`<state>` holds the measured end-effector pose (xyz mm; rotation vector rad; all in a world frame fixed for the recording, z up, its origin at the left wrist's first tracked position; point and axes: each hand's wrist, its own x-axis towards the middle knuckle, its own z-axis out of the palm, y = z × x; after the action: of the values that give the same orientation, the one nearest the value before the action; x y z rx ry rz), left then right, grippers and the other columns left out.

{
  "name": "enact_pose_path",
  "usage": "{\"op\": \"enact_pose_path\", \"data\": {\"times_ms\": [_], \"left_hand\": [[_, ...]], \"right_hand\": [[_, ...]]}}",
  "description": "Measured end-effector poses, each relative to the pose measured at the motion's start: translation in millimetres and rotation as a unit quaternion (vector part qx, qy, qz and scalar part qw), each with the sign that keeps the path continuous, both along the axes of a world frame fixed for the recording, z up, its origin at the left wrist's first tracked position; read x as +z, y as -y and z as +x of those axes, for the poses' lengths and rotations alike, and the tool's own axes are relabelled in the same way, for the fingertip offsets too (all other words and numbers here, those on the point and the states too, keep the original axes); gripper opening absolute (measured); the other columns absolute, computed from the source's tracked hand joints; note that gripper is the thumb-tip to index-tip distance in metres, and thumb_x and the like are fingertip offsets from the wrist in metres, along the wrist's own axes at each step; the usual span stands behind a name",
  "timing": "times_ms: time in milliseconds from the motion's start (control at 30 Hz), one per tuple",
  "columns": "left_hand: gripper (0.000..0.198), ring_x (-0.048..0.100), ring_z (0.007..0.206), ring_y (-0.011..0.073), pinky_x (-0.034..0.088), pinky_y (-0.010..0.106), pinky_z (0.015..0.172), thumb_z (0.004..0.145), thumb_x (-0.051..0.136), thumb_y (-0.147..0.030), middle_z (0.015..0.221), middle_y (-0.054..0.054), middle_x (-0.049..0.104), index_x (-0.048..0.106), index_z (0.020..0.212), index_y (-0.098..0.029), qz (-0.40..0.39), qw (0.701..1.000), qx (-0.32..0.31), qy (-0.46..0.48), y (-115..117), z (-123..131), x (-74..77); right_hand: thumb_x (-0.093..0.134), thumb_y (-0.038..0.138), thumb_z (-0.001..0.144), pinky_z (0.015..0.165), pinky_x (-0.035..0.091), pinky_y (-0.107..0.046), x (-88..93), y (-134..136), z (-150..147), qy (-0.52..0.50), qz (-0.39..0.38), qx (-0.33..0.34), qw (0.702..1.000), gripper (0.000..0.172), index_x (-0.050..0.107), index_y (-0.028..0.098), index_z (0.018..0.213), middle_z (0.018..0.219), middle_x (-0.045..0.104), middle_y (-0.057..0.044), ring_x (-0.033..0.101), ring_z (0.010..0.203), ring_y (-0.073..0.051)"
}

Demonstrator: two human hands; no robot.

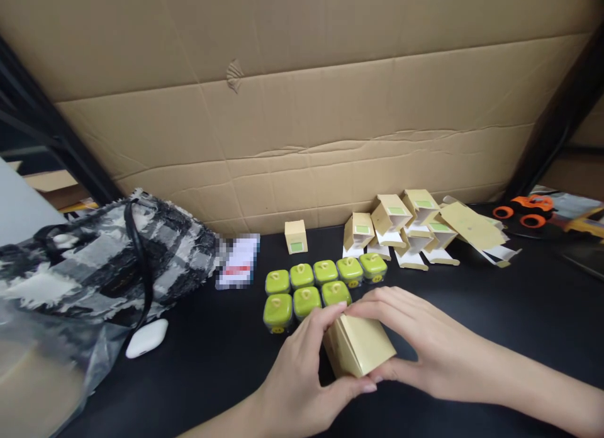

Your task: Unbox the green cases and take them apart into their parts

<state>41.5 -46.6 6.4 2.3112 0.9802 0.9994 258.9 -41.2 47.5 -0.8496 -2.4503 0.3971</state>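
Note:
Between my two hands is a small tan cardboard box (367,342), tilted, with its flaps seemingly closed. My left hand (306,375) grips its left side, thumb along the bottom edge and fingers at the top. My right hand (415,337) holds the right side, fingertips on the upper edge and thumb underneath. What the box contains is hidden. Just beyond it, several small clear containers with green lids (306,298) stand in two rows on the black table (202,369). The front row's right end is partly covered by my fingers.
Opened tan boxes (391,213) and flattened cardboard (472,227) lie at the back right, near an orange toy car (531,210). One box (296,236) stands at the back. A frayed checked bag (108,262), a white case (147,338) and clear plastic (42,381) are left.

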Motion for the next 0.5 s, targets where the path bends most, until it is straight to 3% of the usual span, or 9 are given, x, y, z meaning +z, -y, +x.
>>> {"op": "enact_pose_path", "data": {"times_ms": [167,333,433,500], "left_hand": [[0.078,0.063,0.106,0.0238,0.052,0.039,0.093,0.071,0.078,-0.037,0.124,0.003,0.058,0.029,0.131,-0.037,-0.015,1.000,-0.001,0.022,-0.1,1.3,2.6],[0.077,0.062,0.105,0.0221,0.052,0.038,0.092,0.073,0.077,-0.036,0.121,0.002,0.058,0.028,0.132,-0.038,-0.088,0.995,-0.013,0.050,-0.9,1.6,-3.9],[0.078,0.060,0.106,0.0224,0.051,0.039,0.092,0.074,0.076,-0.035,0.120,0.003,0.056,0.025,0.133,-0.037,-0.129,0.990,-0.023,0.056,-2.1,2.3,-5.2],[0.075,0.057,0.111,0.0243,0.050,0.041,0.094,0.073,0.077,-0.032,0.123,0.004,0.052,0.028,0.131,-0.036,-0.122,0.991,-0.039,0.034,-2.8,2.8,-3.0]], "right_hand": [[0.066,0.034,0.085,0.089,0.047,-0.033,-5.2,-2.9,4.4,0.001,0.047,0.021,0.999,0.052,0.042,0.022,0.129,0.118,0.058,-0.007,0.055,0.105,-0.021],[0.063,0.036,0.087,0.085,0.049,-0.034,-6.9,-3.2,6.0,0.011,0.106,0.007,0.994,0.050,0.042,0.020,0.129,0.114,0.058,-0.010,0.056,0.102,-0.022],[0.064,0.026,0.086,0.085,0.049,-0.033,-2.1,0.2,7.4,-0.016,0.128,0.015,0.992,0.046,0.043,0.018,0.127,0.110,0.057,-0.010,0.055,0.101,-0.021],[0.066,0.020,0.082,0.087,0.049,-0.033,1.3,3.2,9.2,-0.049,0.097,0.060,0.992,0.049,0.044,0.019,0.126,0.110,0.056,-0.010,0.055,0.101,-0.021]]}}
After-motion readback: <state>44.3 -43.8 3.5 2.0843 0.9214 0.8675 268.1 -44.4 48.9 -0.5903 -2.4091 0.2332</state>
